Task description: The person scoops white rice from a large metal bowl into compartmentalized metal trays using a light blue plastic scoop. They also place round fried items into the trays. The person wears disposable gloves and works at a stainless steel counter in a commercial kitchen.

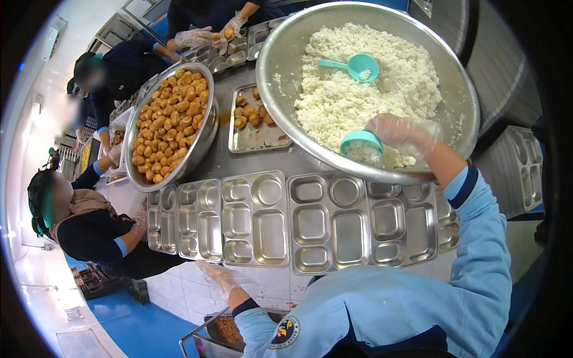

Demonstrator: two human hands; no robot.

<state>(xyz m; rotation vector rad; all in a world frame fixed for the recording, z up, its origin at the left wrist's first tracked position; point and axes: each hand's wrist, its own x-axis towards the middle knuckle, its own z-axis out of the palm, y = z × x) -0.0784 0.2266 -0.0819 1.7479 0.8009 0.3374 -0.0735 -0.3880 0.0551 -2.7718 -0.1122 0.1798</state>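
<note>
My right hand (400, 134), in a clear plastic glove, grips a turquoise scoop (362, 147) holding white rice at the near rim of a large metal basin (277, 107). Cooked rice (349, 103) fills much of the basin. A second turquoise scoop (363, 68) lies on the rice. Below the basin, a row of empty steel compartment trays (255, 219) runs along the table edge. My left hand (219, 277), also gloved, is at the near edge of the trays on the left; whether it touches one, I cannot tell.
A metal bowl (210, 134) of brown, round food pieces stands left of a rectangular tray (259, 147) with several more. Co-workers stand at the left and far side; one handles round pieces over more compartment trays (237, 58). Stacked trays (523, 170) stand at right, a container of brown food (228, 329) below.
</note>
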